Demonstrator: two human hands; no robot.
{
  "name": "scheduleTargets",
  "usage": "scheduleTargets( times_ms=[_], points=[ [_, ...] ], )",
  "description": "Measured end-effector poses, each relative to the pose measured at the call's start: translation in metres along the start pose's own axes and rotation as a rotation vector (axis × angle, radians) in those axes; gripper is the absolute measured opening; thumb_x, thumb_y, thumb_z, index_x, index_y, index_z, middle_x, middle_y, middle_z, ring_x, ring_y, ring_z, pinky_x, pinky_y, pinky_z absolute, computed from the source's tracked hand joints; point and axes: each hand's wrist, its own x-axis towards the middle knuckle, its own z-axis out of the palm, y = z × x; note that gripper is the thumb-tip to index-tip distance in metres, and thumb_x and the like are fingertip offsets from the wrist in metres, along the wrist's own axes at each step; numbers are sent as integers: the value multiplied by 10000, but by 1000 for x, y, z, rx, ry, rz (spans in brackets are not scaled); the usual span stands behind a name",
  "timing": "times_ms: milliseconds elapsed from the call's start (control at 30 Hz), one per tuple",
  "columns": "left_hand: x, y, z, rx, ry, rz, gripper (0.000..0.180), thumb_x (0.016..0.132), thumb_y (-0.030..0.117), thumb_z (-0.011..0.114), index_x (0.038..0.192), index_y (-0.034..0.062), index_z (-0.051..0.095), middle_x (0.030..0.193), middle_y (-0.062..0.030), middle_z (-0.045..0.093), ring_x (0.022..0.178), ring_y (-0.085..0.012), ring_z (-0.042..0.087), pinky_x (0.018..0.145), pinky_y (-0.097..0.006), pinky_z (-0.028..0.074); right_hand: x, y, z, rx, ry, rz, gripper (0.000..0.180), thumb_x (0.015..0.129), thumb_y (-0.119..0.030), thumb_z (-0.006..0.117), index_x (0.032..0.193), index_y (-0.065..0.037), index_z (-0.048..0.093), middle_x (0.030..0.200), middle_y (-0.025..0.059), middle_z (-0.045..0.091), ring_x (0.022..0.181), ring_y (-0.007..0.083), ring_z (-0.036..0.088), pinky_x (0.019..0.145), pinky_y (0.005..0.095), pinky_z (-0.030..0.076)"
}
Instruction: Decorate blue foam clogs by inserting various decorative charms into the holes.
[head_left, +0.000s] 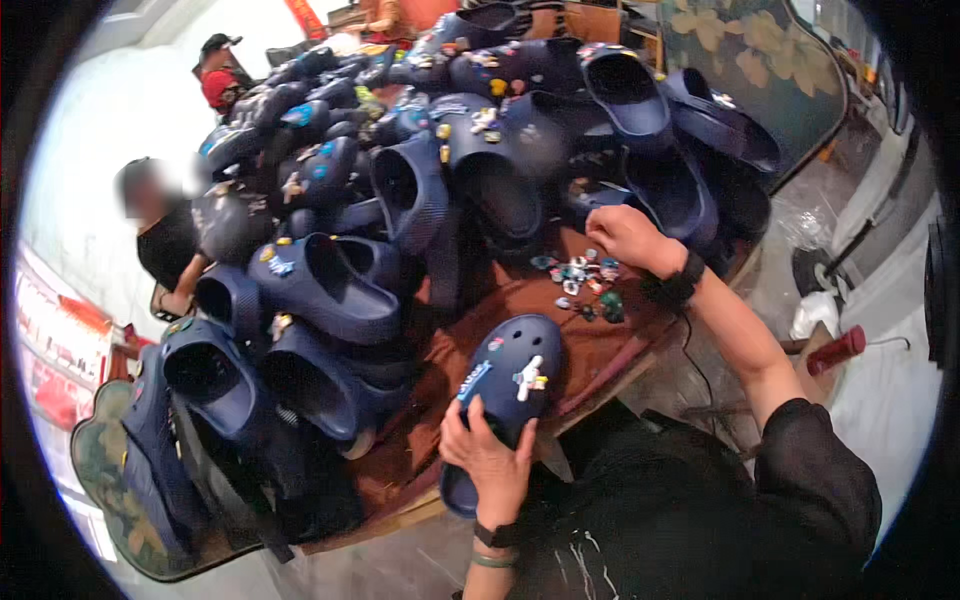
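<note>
At the near edge of the worktop: navy clog, toe pointing away, with white charm and blue charm on its upper; resting or raised, cannot tell. Left hand spread over the rear of the clog, gripping it between thumb and fingers. Right hand narrow, fingers curled, just beside loose charms; cannot tell whether holding one. Clog probably light, foam-like, slightly yielding, hardly fragile; best held by the sides, behind the fixed charms. Loose charms presumably small, stiff, easily dropped; best pinched by their rims.
</note>
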Motion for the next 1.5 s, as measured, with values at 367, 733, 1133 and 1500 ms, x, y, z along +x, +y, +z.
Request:
scheduleTargets(
  times_ms=[367, 733, 1133, 1500],
  points=[
    [-13, 6, 9, -8, 21, 34, 873, 775, 331, 803, 1432, 65, 294, 1436, -232, 286, 1312, -424, 303, 1059, -569, 236, 8, -11, 68, -48, -229, 17, 125, 764, -142, 682, 843, -46, 697, 862, 179, 680, 849, 384, 654, 738, 474, 524],
    [-8, 4, 9, -4, 29, 16, 925, 754, 332, 819, 1449, 69, 268, 1448, -223, 304, 1309, -431, 323, 1062, -566, 240, 12, -71, 41, 407, -226, 108, 116, 798, -122, 725, 880, -54, 679, 784, 68, 663, 744, 214, 639, 682, 357, 509],
    [-6, 7, 8, -41, 30, 12, 862, 779, 340, 798, 1439, 88, 304, 1422, -232, 327, 1306, -410, 326, 1063, -555, 237, -34, -109, 63, 243, -52, -553, 106, 771, -82, 674, 857, -48, 620, 857, 94, 628, 842, 283, 629, 744, 391, 524],
    [-4, 11, 6, -28, -13, 12, 863, 795, 342, 787, 1445, 66, 291, 1444, -232, 296, 1318, -417, 305, 1075, -568, 221, -53, -136, 58, -172, -87, -621, 117, 758, -147, 604, 809, -47, 572, 852, 90, 584, 858, 247, 570, 799, 339, 468]
  ],
)
